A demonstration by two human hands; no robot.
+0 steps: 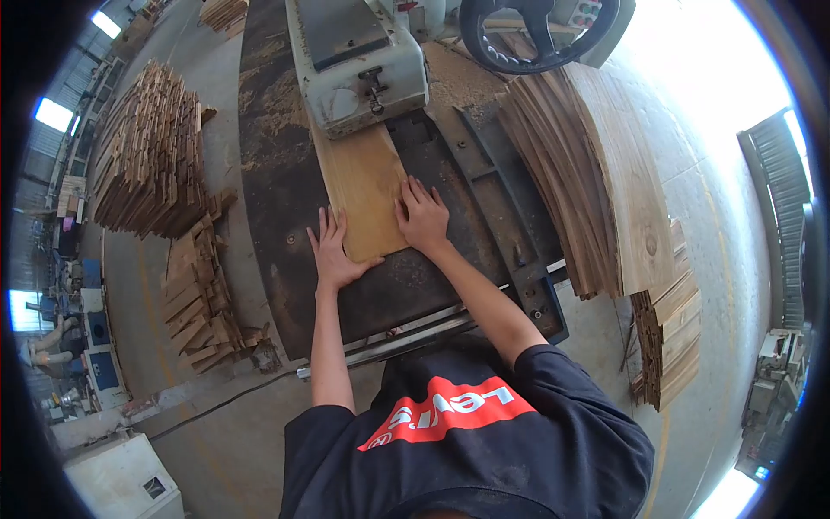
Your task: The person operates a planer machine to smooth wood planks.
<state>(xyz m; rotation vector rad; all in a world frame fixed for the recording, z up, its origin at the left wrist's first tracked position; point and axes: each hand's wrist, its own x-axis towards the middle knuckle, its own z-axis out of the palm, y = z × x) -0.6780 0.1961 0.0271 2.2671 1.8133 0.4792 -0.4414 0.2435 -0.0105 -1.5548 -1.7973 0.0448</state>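
Observation:
A flat wooden board (365, 190) lies on the dark machine table (294, 277), its far end under the pale machine housing (367, 95). My left hand (333, 255) rests at the board's near left corner, fingers spread along the left edge and thumb across the near end. On the right edge lies my right hand (422, 214), its fingers stretched out and a little apart, fingertips on the board's surface. Neither hand wraps round the board. What the housing covers of the board is hidden.
A stack of wide boards (588, 182) stands close on the right, beside a metal fence (497, 190). A black handwheel (540, 30) is at the top. Tall piles of wood strips (151, 151) stand on the floor at left. Sawdust (277, 104) covers part of the table.

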